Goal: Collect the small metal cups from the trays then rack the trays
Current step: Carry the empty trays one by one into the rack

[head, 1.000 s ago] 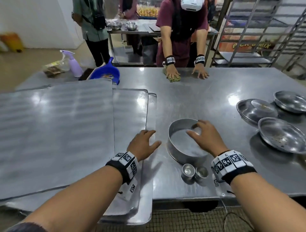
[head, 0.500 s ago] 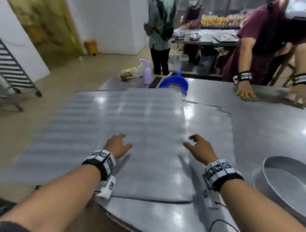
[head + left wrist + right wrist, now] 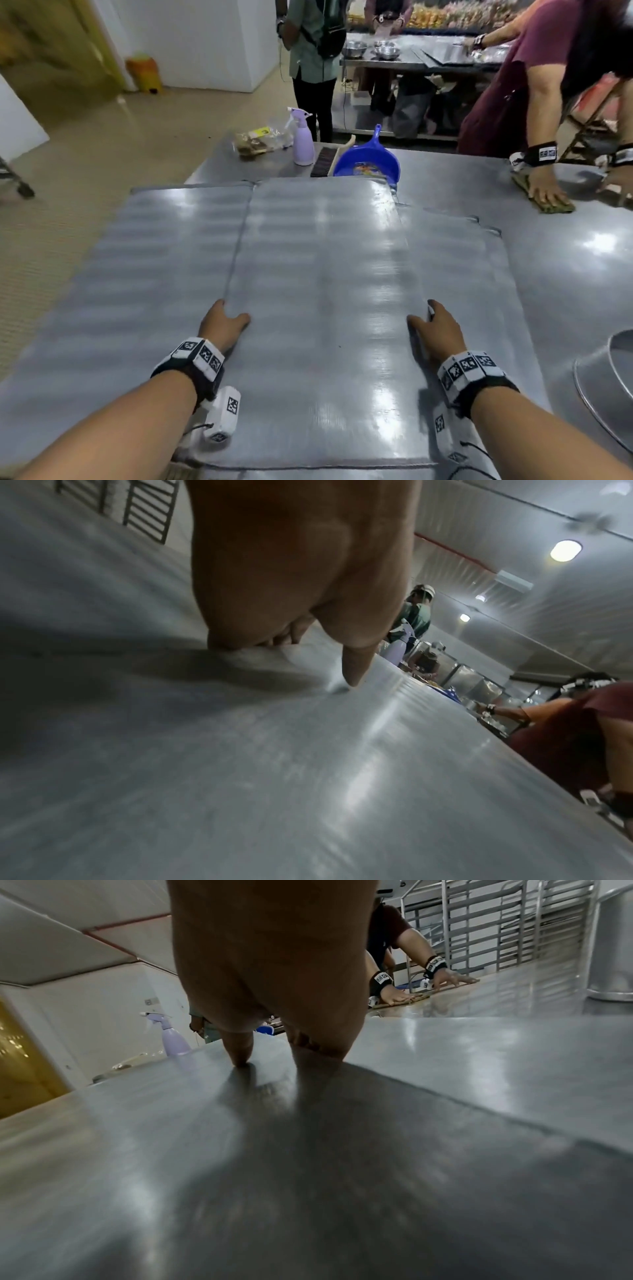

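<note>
Several flat metal trays lie overlapping on the steel table. The top tray (image 3: 322, 308) lies in front of me, over a left tray (image 3: 154, 274) and a right tray (image 3: 479, 274). My left hand (image 3: 222, 320) holds the top tray's left edge, thumb on top (image 3: 356, 666) and fingers curled at the edge. My right hand (image 3: 433, 325) holds its right edge the same way, thumb (image 3: 240, 1053) pressed on the sheet. No small metal cups are in view.
A round metal pan (image 3: 609, 383) sits at the right edge. Beyond the trays stand a purple spray bottle (image 3: 303, 142), a blue dustpan (image 3: 368, 164) and a food bag (image 3: 260, 138). A person's hand (image 3: 548, 195) wipes the table far right. A tray rack (image 3: 496, 920) stands behind.
My view has swung left, away from the round pan and the small cups. Both hands have moved apart from the middle of the top tray to its left and right edges.
</note>
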A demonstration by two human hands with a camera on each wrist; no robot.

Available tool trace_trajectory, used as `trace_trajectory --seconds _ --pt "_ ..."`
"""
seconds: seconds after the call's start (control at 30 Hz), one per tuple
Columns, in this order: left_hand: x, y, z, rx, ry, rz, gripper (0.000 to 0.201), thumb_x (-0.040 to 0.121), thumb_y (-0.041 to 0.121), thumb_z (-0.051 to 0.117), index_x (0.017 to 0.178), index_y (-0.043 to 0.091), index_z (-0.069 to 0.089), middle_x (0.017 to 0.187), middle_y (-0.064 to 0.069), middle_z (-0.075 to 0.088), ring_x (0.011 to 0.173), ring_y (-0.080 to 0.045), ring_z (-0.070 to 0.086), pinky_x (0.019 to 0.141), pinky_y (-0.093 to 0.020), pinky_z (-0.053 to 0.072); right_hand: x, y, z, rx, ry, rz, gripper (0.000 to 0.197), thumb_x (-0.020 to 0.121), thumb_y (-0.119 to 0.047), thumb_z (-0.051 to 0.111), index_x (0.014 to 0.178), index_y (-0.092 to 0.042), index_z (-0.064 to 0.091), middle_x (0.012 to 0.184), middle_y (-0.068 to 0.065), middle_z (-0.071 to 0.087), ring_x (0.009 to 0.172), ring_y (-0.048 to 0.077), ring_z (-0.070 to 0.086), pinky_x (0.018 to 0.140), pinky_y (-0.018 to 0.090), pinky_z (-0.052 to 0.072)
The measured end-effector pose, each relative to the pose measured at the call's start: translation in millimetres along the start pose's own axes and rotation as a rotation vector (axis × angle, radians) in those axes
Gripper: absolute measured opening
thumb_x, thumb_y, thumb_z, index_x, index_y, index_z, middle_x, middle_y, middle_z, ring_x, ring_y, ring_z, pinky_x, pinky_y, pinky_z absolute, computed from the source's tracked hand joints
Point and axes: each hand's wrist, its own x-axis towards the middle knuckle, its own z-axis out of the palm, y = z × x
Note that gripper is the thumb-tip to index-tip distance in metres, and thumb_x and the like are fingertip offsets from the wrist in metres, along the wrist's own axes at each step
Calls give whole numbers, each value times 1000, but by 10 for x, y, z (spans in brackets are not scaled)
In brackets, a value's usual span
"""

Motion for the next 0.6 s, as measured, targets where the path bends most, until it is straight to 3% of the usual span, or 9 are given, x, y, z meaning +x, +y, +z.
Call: trace_trajectory --seconds 0.13,0.2,0.3,0.5,0.6 --pt "-43 -3 62 -76 23 1 30 74 18 77 101 8 68 96 -14 73 88 -33 68 79 -34 53 -57 38 -2 77 14 21 70 86 -34 71 147 -12 43 146 10 53 131 32 51 108 41 41" --pt "-105 14 77 -97 33 7 33 69 25 76 99 12 68 95 -13 73 86 -33 68 79 -34 53 -102 88 -34 105 26 25 71 85 -34 72 147 -13 44 145 9 54 130 32 52 108 42 43" --pt "-216 94 112 -58 45 22 52 56 42 66 102 17 69 99 -9 74 97 -38 66 87 -39 54 -207 231 -143 125 59 32 69 88 -26 72 147 -9 42 147 13 50 133 34 49 109 42 40" --pt "-525 430 319 -6 18 132 42 75 29 75 114 16 68 115 -13 72 110 -41 62 96 -39 50 -483 673 -410 275 137 88 72 90 -22 69 152 -11 36 155 12 39 141 32 41 110 39 35" --pt "-631 534 462 -34 -30 155 45 71 31 75 113 16 68 111 -10 73 104 -35 66 93 -38 53 -593 871 -557 292 167 124 73 89 -23 70 152 -11 36 156 12 39 140 32 41 112 40 35"
